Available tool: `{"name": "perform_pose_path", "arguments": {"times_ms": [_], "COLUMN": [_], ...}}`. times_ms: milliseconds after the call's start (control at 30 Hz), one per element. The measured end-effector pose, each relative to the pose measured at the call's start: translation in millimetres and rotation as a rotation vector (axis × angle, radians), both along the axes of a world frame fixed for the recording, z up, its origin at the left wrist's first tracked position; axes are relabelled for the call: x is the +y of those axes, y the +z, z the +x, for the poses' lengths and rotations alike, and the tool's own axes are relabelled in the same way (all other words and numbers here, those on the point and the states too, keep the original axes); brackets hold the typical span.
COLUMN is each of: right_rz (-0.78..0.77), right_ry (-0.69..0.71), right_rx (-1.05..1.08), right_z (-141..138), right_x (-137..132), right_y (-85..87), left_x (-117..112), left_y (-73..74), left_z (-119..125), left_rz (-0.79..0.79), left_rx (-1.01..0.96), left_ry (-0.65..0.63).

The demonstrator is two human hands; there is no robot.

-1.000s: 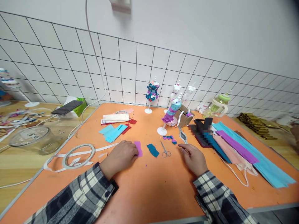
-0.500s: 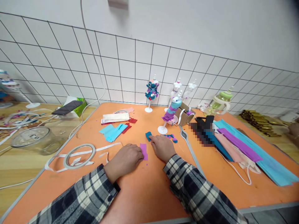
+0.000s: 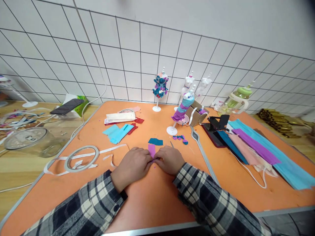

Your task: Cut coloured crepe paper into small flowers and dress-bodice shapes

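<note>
A small purple strip of crepe paper [image 3: 152,150] lies on the orange table in front of me. My left hand [image 3: 134,165] pinches its near end from the left. From the other side my right hand [image 3: 170,160] pinches the same end, fingertips almost meeting the left ones. A thin grey pointed tip [image 3: 171,144] shows just beyond my right knuckles; the rest of it is hidden. Just past the purple strip lies a flat teal piece of crepe paper [image 3: 155,141]. Several small purple and teal twisted bits [image 3: 180,138] sit to its right.
Small dress-form figures, one wrapped in purple and blue [image 3: 182,107] and one in teal ruffles [image 3: 160,87], stand at the back. A tape roll [image 3: 67,163] and light blue paper [image 3: 118,133] lie left. Folded crepe sheets [image 3: 256,144], a phone [image 3: 213,134] and a bottle [image 3: 236,100] are right.
My right hand has let go of the teal paper, which now lies flat, and has come nearer to pinch the purple strip beside my left hand. The camera view has shifted slightly.
</note>
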State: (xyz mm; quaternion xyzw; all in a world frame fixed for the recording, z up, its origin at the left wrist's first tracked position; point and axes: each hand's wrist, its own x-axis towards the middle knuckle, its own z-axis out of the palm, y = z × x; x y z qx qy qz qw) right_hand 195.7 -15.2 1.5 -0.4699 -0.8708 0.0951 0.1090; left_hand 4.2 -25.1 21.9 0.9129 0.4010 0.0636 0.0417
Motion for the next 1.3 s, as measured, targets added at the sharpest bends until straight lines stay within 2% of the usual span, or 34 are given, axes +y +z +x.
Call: {"name": "perform_pose_path", "arguments": {"times_ms": [267,567,1000,1200,1300], "right_rz": [-0.004,-0.132,-0.118,-0.052,-0.080], "right_ry": [0.008,-0.084,-0.103,-0.132,-0.133], "right_rx": [-0.056,-0.005,0.016,0.026,-0.006], "right_z": [-0.3,-8.2,-11.6,-12.2,-12.7], "right_x": [-5.8,-4.2,-6.2,-10.5,-9.8], "right_y": [6.9,4.8,3.1,0.2,0.4], "left_x": [1.8,4.3,9.4,8.4,7.8], "left_y": [-1.0,-3.4,-6.8,-5.3,-7.0], "left_z": [0.4,-0.4,-0.8,-0.3,0.0], "left_rz": [-0.021,-0.038,-0.043,-0.043,-0.053], "left_rx": [-0.002,-0.030,-0.035,-0.028,-0.043], "left_ry": [0.016,0.042,0.045,0.039,0.048]}}
